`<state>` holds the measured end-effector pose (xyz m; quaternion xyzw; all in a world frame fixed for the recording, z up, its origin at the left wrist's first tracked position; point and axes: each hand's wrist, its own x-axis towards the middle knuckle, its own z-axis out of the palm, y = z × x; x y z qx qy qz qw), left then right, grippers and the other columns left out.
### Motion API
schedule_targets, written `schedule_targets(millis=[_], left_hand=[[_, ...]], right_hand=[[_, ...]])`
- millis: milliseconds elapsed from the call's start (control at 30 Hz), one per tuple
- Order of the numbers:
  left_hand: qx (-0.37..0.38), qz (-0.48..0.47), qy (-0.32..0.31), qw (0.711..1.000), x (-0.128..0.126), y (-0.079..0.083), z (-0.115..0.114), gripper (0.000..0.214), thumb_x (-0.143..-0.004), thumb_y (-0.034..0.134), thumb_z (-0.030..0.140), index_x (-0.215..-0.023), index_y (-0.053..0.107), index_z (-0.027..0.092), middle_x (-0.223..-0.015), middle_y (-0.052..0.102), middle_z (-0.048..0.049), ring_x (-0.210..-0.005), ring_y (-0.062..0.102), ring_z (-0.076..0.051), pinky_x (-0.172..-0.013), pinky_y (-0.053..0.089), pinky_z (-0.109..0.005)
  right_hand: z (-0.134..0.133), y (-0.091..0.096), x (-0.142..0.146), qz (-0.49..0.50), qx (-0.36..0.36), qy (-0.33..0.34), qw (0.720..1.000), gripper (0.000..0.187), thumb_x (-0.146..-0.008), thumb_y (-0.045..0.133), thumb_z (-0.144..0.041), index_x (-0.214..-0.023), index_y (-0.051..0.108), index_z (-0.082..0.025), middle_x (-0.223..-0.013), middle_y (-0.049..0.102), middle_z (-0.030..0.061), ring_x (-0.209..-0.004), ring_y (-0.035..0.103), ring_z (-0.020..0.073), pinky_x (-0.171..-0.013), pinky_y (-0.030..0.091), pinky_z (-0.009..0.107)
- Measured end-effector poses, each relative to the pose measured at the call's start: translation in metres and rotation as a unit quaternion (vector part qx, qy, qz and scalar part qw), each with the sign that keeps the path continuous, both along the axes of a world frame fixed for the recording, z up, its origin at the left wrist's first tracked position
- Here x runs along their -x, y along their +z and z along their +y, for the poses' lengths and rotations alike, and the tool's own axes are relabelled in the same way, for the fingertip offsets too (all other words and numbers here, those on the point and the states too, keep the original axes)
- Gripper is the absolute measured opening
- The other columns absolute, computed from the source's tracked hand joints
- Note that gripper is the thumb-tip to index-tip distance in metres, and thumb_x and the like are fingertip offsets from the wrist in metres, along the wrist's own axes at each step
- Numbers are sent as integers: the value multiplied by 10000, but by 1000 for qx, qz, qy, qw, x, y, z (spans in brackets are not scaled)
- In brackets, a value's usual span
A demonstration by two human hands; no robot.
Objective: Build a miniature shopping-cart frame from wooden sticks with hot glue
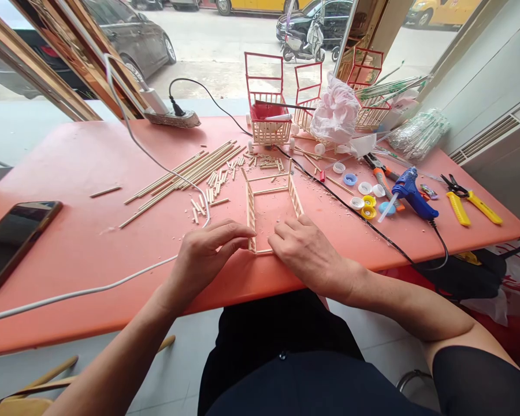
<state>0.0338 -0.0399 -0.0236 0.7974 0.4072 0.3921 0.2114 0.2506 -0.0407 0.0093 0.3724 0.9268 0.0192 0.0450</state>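
Observation:
A small open frame of thin wooden sticks (271, 190) stands on the table's near side, with slatted left and right walls. My left hand (210, 251) pinches its near left corner between thumb and fingers. Curled over the near right corner is my right hand (307, 251), which hides that corner and part of the near bar. Beyond the frame lie short cut stick pieces (216, 185), with long wooden sticks (186, 176) to their left. A white cable (156, 167) loops past the sticks, close to my left hand.
A blue glue gun (413, 193), yellow-handled pliers (470, 202) and bottle caps (350, 179) lie to the right. Finished stick carts (271, 124) and a crumpled plastic bag (335, 110) stand at the back. A phone (19, 237) rests far left; a power strip (173, 118) sits behind.

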Motion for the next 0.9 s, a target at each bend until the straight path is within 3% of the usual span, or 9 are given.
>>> schedule_targets(millis=[233, 333, 400, 667, 900], left_hand=[[74, -37, 57, 995, 2, -3, -9, 261, -916, 693, 214, -1175, 666, 239, -917, 762, 15, -810, 729, -144, -773, 569, -250], [79, -5, 93, 993, 4, -3, -14, 131, -899, 705, 247, -1020, 661, 224, -900, 718, 16, -762, 662, -133, -741, 533, -254], [80, 39, 83, 993, 4, -2, -16, 31, -911, 680, 250, -912, 679, 219, -835, 684, 22, -730, 615, -128, -716, 495, -251], [98, 41, 51, 993, -8, -1, -18, 152, -910, 610, 224, -804, 716, 203, -801, 711, 8, -751, 625, -140, -706, 458, -240], [101, 32, 105, 989, -14, -7, -20, 135, -882, 652, 258, -791, 743, 215, -763, 732, 27, -710, 645, -136, -701, 456, -239]], right_hand=[[2, 0, -1, 0, -8, -4, 1000, 195, -997, 518, -57, -936, 692, -122, -980, 717, 140, -936, 582, 268, -794, 378, 382], [2, 0, 0, -1, -11, 4, 1000, 195, -995, 519, -49, -936, 692, -117, -981, 714, 139, -930, 572, 263, -782, 379, 373], [2, 0, 0, -1, -11, 10, 1000, 196, -992, 520, -43, -932, 692, -115, -977, 711, 138, -928, 567, 261, -777, 382, 370], [3, -7, -4, 28, -41, 26, 998, 233, -1002, 490, -41, -892, 673, -132, -894, 692, 116, -868, 540, 250, -758, 371, 365], [5, -15, -7, 45, -67, 48, 996, 221, -1005, 509, -61, -886, 675, -144, -876, 687, 102, -861, 533, 251, -763, 361, 368]])
